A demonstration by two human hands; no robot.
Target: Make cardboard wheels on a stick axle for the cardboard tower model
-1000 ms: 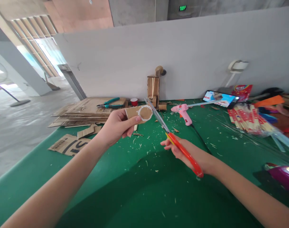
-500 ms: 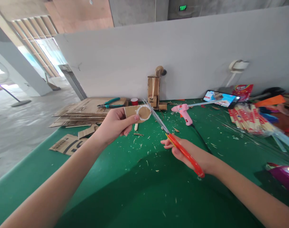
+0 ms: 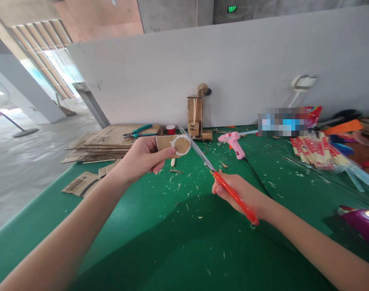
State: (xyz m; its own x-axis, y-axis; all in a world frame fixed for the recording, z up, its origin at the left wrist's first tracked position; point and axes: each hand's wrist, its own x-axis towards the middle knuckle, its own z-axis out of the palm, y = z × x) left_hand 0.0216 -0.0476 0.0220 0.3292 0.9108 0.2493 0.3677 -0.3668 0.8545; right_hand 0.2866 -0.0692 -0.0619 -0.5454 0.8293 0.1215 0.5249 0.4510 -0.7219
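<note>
My left hand (image 3: 143, 159) grips a small brown cardboard piece (image 3: 169, 143) whose right end is a disc ringed with white glue. It is held up over the green table (image 3: 160, 242). My right hand (image 3: 237, 194) is closed round the red-orange handles of a pair of scissors (image 3: 216, 176). Their steel blades slant up and left, and the tips lie against the right edge of the glued disc.
Flat cardboard sheets (image 3: 111, 141) with teal pliers (image 3: 140, 132) lie at the back left. A small cardboard model (image 3: 195, 117), a red cup (image 3: 171, 129), a pink glue gun (image 3: 234, 143), wrapped chopsticks (image 3: 319, 151) and a purple object (image 3: 361, 222) surround the work spot. Scraps litter the table.
The scissors have drawn closer to the cardboard piece, their blades closing at the disc's edge. My right hand's fingers have pulled in. My left hand shifted slightly left.
</note>
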